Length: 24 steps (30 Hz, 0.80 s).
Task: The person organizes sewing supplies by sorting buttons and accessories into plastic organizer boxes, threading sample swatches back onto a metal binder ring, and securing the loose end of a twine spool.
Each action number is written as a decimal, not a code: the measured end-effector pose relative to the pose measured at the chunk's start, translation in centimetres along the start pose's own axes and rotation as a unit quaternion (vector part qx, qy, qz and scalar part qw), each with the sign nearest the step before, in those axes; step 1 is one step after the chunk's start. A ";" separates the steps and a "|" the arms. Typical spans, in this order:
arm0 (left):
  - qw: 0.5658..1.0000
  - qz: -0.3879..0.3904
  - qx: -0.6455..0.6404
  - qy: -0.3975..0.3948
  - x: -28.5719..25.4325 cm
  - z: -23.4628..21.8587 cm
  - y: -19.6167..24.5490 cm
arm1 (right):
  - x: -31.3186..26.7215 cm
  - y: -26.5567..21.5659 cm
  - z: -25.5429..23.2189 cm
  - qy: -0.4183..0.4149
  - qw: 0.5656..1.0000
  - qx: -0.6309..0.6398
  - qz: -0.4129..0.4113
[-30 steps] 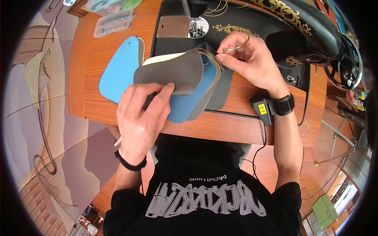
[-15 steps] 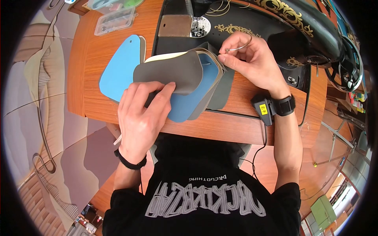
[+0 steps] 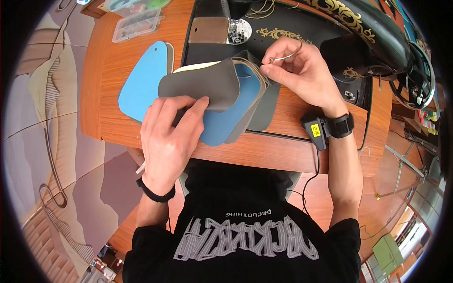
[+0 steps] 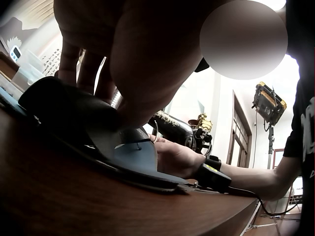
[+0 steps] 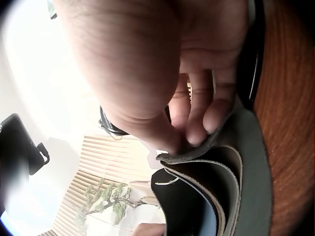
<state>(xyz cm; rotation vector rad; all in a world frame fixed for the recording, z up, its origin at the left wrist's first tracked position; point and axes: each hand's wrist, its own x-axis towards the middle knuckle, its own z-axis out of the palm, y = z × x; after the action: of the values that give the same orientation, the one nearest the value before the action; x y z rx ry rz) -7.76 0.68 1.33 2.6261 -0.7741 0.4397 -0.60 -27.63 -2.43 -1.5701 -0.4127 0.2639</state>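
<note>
A stack of leather swatches lies fanned on the wooden table [image 3: 283,155]. On top is a curled grey swatch [image 3: 203,82], with a blue one [image 3: 219,127] under it. My left hand [image 3: 188,106] holds the grey swatch bent back, fingers over it; in the left wrist view the left hand [image 4: 128,59] grips the dark curled swatches [image 4: 133,152]. My right hand [image 3: 266,66] holds a metal ring [image 3: 285,55] at the stack's far corner. In the right wrist view its thumb and fingers [image 5: 192,135] pinch the corner of a grey-green swatch [image 5: 256,167].
A loose blue swatch [image 3: 144,85] lies flat to the left of the stack. A black sewing machine [image 3: 358,23] with gold ornament stands at the back right, its metal plate [image 3: 207,30] behind the swatches. A clear plastic box [image 3: 137,26] sits at the back left.
Almost nothing moved. The left hand has shifted slightly, bending the grey swatch a little further left; the right hand stays on the ring.
</note>
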 end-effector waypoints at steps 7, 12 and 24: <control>1.000 0.006 -0.004 0.000 0.0 -0.1 -0.1 | 0.0 0.1 0.1 0.002 1.000 -0.008 -0.005; 1.000 0.016 -0.002 0.003 0.0 -0.2 0.0 | 0.0 -0.1 0.2 0.016 0.999 -0.028 0.001; 1.000 0.016 0.004 -0.003 0.1 -0.5 0.2 | 0.0 0.2 0.1 0.022 0.999 -0.042 -0.003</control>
<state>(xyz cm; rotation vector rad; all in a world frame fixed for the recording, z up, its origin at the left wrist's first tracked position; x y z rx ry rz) -7.91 0.67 1.88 2.6265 -0.8194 0.4441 -0.62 -27.52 -2.64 -1.6534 -0.3986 0.2100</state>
